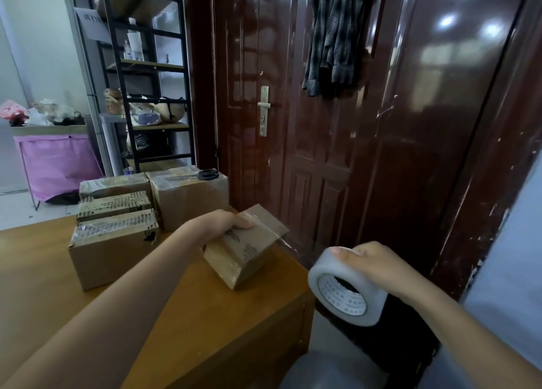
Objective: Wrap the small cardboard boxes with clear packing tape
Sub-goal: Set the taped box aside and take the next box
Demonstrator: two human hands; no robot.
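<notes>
One small brown cardboard box (246, 250) sits tilted on my wooden table (176, 315), my left hand (223, 224) gripping it; my right hand (372, 259) holds one translucent tape roll (346, 289) off the table's edge. Four taped boxes (117, 227) and black scissors (205, 174) lie beyond.

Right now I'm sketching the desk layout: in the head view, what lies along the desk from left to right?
Stack of cardboard boxes → taller box with scissors on top → left hand gripping the small box → right hand holding the tape roll, past the desk edge.
</notes>
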